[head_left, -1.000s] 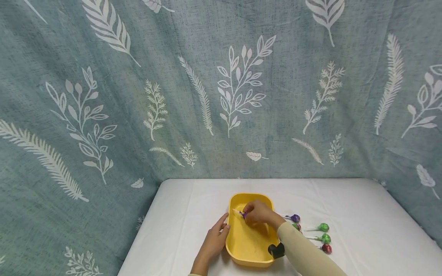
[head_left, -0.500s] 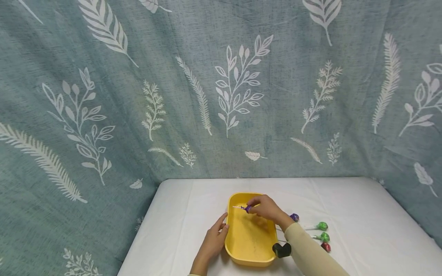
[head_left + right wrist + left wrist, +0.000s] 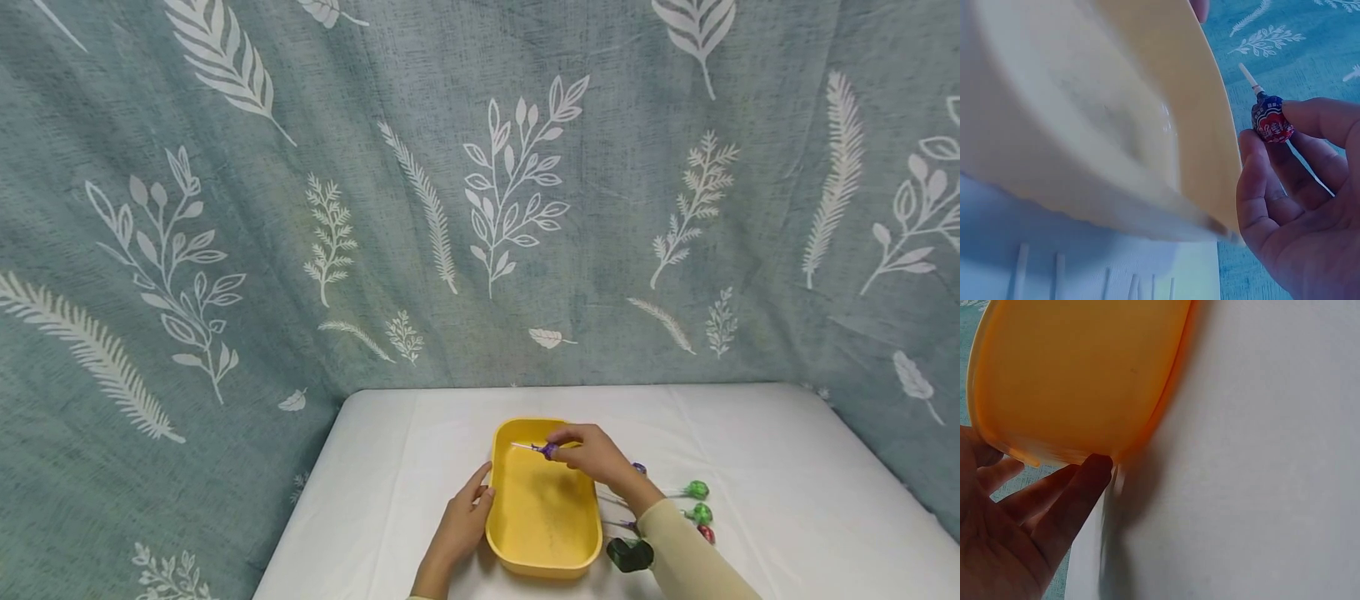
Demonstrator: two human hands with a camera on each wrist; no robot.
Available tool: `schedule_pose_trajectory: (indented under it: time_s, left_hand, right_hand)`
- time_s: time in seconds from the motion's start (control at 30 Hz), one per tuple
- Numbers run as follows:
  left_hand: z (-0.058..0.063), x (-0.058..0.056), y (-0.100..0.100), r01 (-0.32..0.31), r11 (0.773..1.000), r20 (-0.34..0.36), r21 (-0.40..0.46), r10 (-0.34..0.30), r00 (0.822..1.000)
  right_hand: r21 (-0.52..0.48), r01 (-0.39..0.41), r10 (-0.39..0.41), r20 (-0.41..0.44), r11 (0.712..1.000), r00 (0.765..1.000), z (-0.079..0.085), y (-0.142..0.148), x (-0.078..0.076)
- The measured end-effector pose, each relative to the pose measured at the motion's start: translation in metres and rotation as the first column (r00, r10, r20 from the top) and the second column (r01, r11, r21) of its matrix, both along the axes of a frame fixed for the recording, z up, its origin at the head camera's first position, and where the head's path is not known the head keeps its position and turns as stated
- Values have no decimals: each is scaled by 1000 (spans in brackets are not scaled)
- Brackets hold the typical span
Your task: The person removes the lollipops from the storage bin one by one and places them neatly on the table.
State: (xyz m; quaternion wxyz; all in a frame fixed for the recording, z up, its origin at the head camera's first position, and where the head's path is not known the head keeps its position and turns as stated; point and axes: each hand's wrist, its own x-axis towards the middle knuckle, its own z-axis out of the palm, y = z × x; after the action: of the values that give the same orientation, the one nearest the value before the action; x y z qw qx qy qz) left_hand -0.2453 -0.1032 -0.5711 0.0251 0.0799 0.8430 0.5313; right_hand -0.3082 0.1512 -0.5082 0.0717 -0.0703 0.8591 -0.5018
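Note:
A purple-wrapped lollipop (image 3: 550,451) with a white stick is over the far part of the yellow tray (image 3: 543,533). My right hand (image 3: 592,454) pinches its candy head between thumb and fingertips, with the stick pointing left. In the right wrist view the lollipop (image 3: 1271,119) shows blue and red print on its wrapper. At the tray's left side, my left hand (image 3: 462,523) touches the outer wall with fairly straight fingers. The left wrist view shows the left hand's fingertips (image 3: 1099,464) against the tray wall (image 3: 1079,375). The tray's inner floor shows no other lollipops.
Right of the tray, several lollipops lie on the white table (image 3: 375,492), including a green one (image 3: 697,489), another green one (image 3: 701,514) and a red one (image 3: 706,533). My right forearm hides some of them. A patterned curtain (image 3: 450,250) hangs behind the table.
My right hand has moved right and slightly away with the lollipop still pinched in it. My left hand stays at the tray's side. The view has shifted a little.

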Motion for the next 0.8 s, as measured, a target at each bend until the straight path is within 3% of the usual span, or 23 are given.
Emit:
schedule_pose_trajectory:
  time_s: [0.27,0.63,0.8]
  left_hand:
    - [0,-1,-1,9,1000,-5,3,-9,1000]
    - [1,-1,0,15,1000,2,-10,-15,1000]
    - [1,0,0,23,1000,-1,-6,-23,1000]
  right_hand:
    - [-23,28,-28,4,999,1000,7,11,13]
    - [-107,-34,29,-43,994,999,16,32,32]
    - [-109,-8,6,-26,994,1000,17,42,40]
